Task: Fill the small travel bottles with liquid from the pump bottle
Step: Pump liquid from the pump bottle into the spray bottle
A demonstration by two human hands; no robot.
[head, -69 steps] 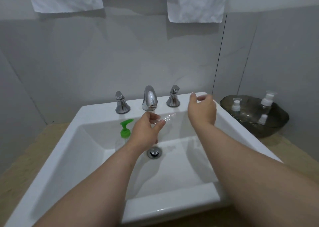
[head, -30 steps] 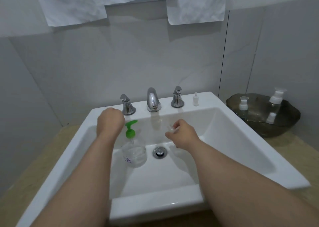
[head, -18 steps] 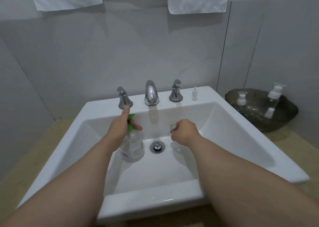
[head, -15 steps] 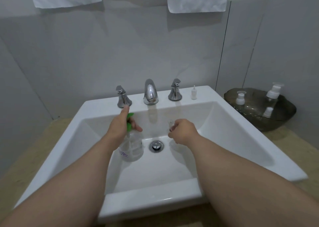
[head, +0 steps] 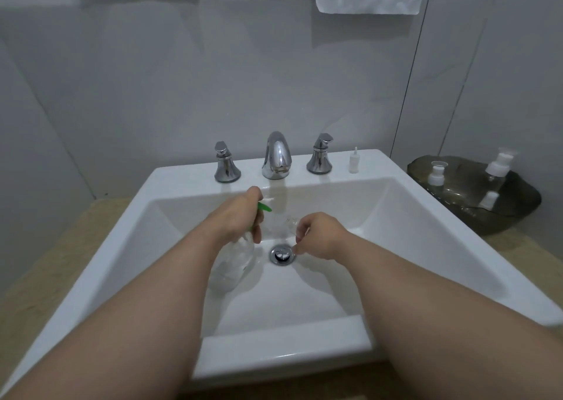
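Observation:
A clear pump bottle (head: 234, 265) with a green pump head (head: 264, 207) is in the white sink (head: 426, 247), tilted to the right. My left hand (head: 240, 217) grips its neck and pump head. My right hand (head: 320, 235) holds a small clear travel bottle (head: 289, 223) with its mouth just below the green spout, over the drain (head: 282, 255). The small bottle's white cap (head: 353, 161) stands on the sink's back ledge.
A chrome faucet (head: 276, 156) with two handles (head: 227, 166) (head: 320, 154) stands at the back. A dark bowl (head: 475, 195) on the right counter holds three small bottles with white pump tops. White cloths hang on the wall above.
My left hand has closed round the pump bottle's neck and tipped the bottle toward the right. My right hand has brought the small bottle up under the spout.

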